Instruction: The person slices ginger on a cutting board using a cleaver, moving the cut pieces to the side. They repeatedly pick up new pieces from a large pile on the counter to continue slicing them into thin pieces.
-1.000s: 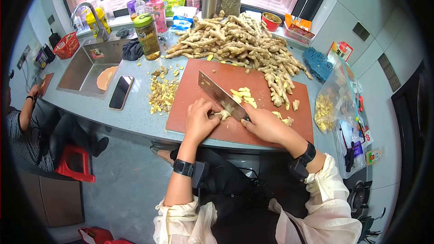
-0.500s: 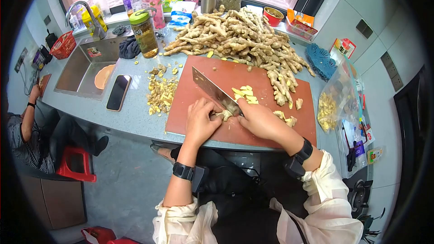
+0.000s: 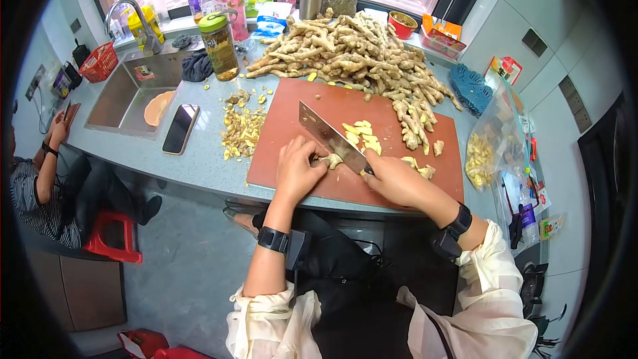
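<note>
My left hand [image 3: 299,169] pinches a small piece of ginger [image 3: 333,160] against the reddish-brown cutting board [image 3: 282,116], near its front edge. My right hand [image 3: 393,178] grips the handle of a cleaver [image 3: 327,134], whose wide blade slants away to the upper left, just beyond the pinched piece. Behind the blade lie pale yellow ginger slices [image 3: 362,134]. More cut pieces [image 3: 425,171] rest beside my right hand, partly hidden by it. A big heap of unpeeled ginger [image 3: 352,46] spills onto the board's far right corner.
Left of the board are ginger scraps [image 3: 242,131], a phone [image 3: 181,130] and a green-lidded bottle [image 3: 219,50]. The sink [image 3: 119,103] is further left. A plastic bag of ginger pieces [image 3: 480,163] stands at right. Another person [image 3: 46,186] sits at the far left.
The cleaver has shifted slightly right and back from the ginger piece, with my right hand. My left hand keeps its hold. The seated person's hands have come up together around a dark object.
</note>
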Available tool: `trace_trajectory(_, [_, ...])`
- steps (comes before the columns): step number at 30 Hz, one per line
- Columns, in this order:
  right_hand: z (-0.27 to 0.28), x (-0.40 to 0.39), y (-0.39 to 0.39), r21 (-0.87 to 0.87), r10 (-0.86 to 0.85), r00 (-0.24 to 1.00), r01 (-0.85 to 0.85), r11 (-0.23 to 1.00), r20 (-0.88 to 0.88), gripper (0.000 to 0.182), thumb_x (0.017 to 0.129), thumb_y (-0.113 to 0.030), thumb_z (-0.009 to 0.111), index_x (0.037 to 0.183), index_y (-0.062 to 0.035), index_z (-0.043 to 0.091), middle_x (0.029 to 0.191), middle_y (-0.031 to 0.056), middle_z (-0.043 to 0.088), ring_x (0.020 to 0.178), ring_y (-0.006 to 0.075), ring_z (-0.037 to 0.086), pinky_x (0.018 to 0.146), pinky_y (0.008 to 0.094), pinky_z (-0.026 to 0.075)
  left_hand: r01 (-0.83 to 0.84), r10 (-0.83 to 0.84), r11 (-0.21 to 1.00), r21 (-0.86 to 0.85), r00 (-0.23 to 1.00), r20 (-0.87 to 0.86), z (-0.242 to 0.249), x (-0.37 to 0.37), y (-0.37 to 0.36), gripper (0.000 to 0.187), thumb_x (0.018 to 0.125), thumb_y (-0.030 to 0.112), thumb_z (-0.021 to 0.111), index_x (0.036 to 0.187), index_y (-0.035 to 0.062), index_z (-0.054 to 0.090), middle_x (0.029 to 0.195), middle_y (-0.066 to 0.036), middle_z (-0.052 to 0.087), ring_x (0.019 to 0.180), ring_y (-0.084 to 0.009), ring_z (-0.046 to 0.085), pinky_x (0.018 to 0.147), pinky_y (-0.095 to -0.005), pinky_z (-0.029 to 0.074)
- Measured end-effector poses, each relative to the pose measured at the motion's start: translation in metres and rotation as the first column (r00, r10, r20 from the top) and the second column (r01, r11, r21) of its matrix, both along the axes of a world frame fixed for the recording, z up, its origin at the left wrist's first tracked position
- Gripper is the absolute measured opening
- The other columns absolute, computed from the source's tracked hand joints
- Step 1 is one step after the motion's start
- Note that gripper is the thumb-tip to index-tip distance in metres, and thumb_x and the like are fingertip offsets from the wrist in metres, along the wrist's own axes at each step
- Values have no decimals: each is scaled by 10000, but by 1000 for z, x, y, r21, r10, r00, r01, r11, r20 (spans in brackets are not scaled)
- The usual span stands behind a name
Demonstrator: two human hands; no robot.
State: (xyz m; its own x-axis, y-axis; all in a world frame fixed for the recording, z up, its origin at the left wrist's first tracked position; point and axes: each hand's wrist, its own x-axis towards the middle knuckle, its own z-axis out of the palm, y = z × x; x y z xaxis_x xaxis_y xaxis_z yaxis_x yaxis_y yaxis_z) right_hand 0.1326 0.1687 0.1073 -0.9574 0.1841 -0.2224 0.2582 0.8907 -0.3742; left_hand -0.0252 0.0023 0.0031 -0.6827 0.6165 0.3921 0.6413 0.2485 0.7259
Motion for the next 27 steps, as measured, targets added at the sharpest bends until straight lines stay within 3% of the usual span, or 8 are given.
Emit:
trace_trajectory(8, [-1,-23,-5,-9,-44,998,45,999,48,385,982,-207,623,1222,41,451,1015,324,667,991,504,649,849,567,497,24,-24,1000,-1,1000,6,3,0,-1,132,760,170,772,872,116,727,924,-63,599,1005,-278,592,935,-418,414])
trace_trajectory(11, [-10,-32,-1,8,1,995,0,1000,-97,291,968,-180,577,1154,20,477,958,299,682,945,498,669,824,575,520,18,-18,1000,-24,1000,-2,2,0,-1,138,762,168,769,883,119,725,924,-62,596,1006,-278,592,935,-417,415])
trace_trajectory(13, [-8,-32,0,-27,-12,1000,11,1000,-25,428,981,-212,632,1269,43,444,1011,319,673,1009,501,651,866,559,505,18,-17,1000,-16,1000,4,2,1,-1,145,762,172,773,889,122,724,923,-62,594,1007,-278,593,939,-415,416])
trace_trajectory(16, [-9,-23,3,-44,9,997,-12,999,-71,314,964,-188,602,1154,26,473,949,299,681,930,499,667,811,573,521,24,-24,999,22,1000,-14,1,-1,-1,168,766,212,796,875,105,725,884,-64,572,933,-272,579,889,-404,408])
trace_trajectory(23, [0,-7,-5,46,10,999,-11,999,33,323,956,-181,612,1148,34,466,929,298,682,901,497,672,792,575,527,27,-27,999,31,1000,-8,-3,-2,0,170,763,210,790,880,105,725,891,-65,579,939,-275,579,895,-407,407])
trace_trajectory(27, [-10,-22,-9,21,-14,998,15,1000,-53,315,944,-155,607,1161,31,472,935,303,681,926,494,671,809,566,532,30,-30,999,19,999,-26,-6,-2,1,171,760,210,790,879,105,725,895,-66,584,942,-277,582,892,-407,410])
